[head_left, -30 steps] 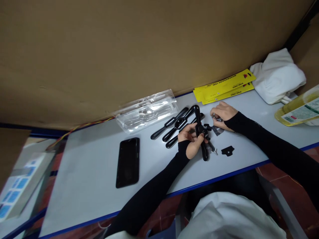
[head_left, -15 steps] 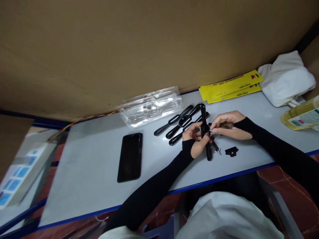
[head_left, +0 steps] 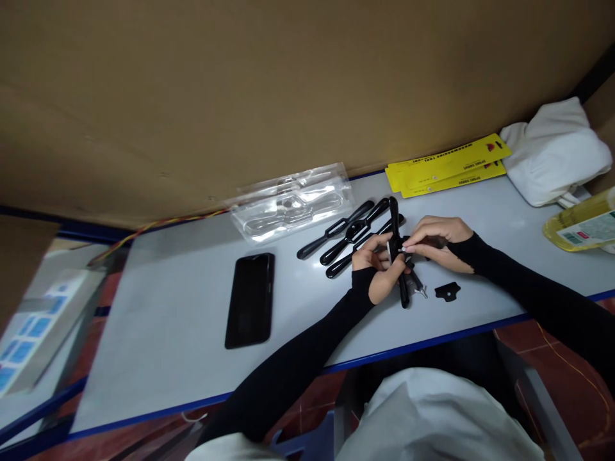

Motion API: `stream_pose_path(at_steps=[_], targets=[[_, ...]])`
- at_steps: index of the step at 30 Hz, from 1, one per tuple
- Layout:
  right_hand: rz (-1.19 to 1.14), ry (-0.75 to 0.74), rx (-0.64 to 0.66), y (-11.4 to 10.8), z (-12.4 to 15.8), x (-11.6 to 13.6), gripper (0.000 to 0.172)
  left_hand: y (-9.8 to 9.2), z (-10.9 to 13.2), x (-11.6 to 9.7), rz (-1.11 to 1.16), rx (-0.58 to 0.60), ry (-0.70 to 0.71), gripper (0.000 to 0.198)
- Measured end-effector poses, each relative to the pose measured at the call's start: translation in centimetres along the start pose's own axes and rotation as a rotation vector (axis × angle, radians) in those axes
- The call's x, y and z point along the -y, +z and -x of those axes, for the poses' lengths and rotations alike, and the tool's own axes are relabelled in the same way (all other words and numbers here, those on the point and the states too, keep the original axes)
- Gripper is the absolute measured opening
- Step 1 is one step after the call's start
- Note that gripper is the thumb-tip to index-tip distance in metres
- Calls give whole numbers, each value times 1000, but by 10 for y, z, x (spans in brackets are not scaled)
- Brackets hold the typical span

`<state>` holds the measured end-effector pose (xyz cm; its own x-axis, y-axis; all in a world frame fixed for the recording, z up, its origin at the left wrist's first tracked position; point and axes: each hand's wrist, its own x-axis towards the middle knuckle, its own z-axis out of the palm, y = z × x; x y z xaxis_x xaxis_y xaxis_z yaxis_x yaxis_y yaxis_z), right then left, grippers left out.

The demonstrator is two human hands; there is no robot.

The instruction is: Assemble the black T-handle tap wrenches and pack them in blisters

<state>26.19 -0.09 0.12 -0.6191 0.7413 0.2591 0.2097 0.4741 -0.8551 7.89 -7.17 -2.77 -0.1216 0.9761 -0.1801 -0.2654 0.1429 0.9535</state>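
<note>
My left hand [head_left: 377, 269] is closed around the middle of a black spokeshave [head_left: 404, 291], which stands nearly end-on to me above the table. At its centre, my right hand [head_left: 439, 240] pinches a small silvery screw-like part [head_left: 403, 249] between thumb and fingertips; its exact shape is mostly hidden. Just below the hands lies a silvery wing screw [head_left: 423, 292] beside dark parts. To the right of it a flat black cap plate [head_left: 448, 292] with a hole rests on the table. Several more black spokeshave bodies [head_left: 336, 229] lie side by side left of my hands.
Clear plastic blister packs [head_left: 293, 208] lie at the wall, with yellow printed cards [head_left: 446, 169] to their right. A black phone [head_left: 250, 301] lies on the grey table [head_left: 168, 307]. A white cloth bundle [head_left: 555, 153] and a bottle of yellow liquid [head_left: 581, 224] stand at the right.
My right fingertips have shifted slightly left and closed further over the small silvery part at the spokeshave's centre. My left hand keeps its grip; the view has shifted a little.
</note>
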Motion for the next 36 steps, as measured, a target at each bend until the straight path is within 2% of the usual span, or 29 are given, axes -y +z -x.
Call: stream_pose_path(at_steps=[5, 12, 17, 21, 24, 29, 33, 36], targets=[[223, -217, -21, 3, 3, 1, 14, -4, -4, 2, 10, 16, -13, 63], [338, -214, -132, 11, 7, 11, 20, -5, -3, 3, 20, 31, -18, 60], [215, -75, -115, 15, 9, 18, 26, -3, -3, 3, 9, 40, 4, 58], [38, 180, -92, 14, 9, 18, 25, -2, -3, 5, -9, 32, 72, 52], [-99, 326, -54, 11, 7, 14, 33, -2, -2, 8, -39, 32, 119, 48], [-206, 427, -26, 7, 2, 14, 45, -1, 0, 9, -104, 12, 168, 43], [-222, 484, 15, 6, 1, 16, 42, 0, 0, 9, -110, 11, 181, 38], [-247, 480, 8, 6, 2, 14, 39, 0, 0, 9, -93, 26, 176, 42]])
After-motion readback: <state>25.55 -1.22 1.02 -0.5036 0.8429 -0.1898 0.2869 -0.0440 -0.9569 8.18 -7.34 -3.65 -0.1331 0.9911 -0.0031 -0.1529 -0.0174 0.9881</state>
